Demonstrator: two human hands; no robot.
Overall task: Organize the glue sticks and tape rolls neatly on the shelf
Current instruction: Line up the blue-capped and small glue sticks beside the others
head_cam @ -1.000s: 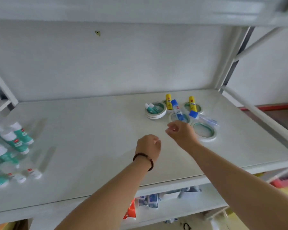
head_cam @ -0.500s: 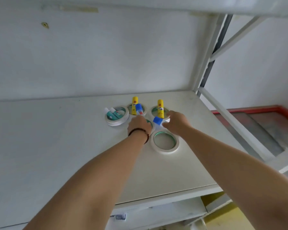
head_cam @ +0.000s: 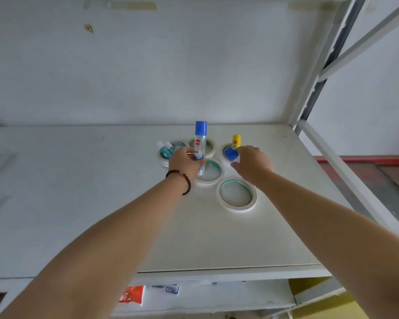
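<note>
Blue-capped and clear-bodied, a glue stick [head_cam: 200,143] stands upright in the left hand [head_cam: 186,162], whose fingers curl round its lower half, above a white tape roll [head_cam: 209,173] on the shelf [head_cam: 274,238]. The right hand [head_cam: 251,163] pinches a second blue-capped stick [head_cam: 231,154] beside a yellow-capped one [head_cam: 236,141]. Another roll [head_cam: 236,195] lies flat nearby, teal inside.
</note>
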